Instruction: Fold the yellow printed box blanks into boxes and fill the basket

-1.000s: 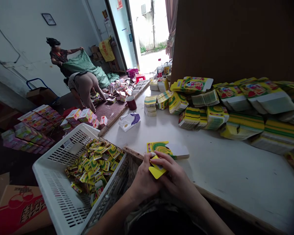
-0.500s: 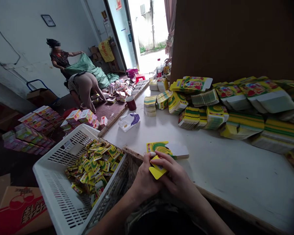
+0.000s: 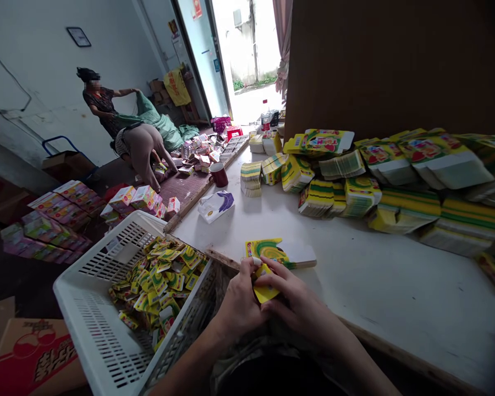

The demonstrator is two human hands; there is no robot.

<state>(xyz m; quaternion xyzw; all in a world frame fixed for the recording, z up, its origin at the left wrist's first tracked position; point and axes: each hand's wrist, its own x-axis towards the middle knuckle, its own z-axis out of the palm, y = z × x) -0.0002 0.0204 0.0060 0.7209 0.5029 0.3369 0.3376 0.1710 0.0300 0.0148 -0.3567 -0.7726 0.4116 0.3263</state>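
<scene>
A small yellow box [image 3: 264,290] with a flap at its near end is held between both hands at the table's near edge. My left hand [image 3: 241,300] grips its left side, a white covering on one fingertip. Fingers of my right hand [image 3: 292,291] close over the top and right side. Just beyond them lies a low stack of flat printed cartons [image 3: 268,250], yellow and green with a white part. Left of my hands, a white plastic basket [image 3: 82,300] holds many small yellow-green boxes [image 3: 160,280].
Bundled flat cartons [image 3: 408,212] line the back of the white table [image 3: 379,275]. A tissue pack [image 3: 216,206] and a dark red mug [image 3: 218,175] stand at the left. Stacked pink boxes [image 3: 61,214] sit on the floor. Two people [image 3: 138,146] work beyond, one holding green sacking.
The yellow box's flap, which stuck out toward me, now looks more folded in, and my right fingers have moved further over it. The view has shifted slightly.
</scene>
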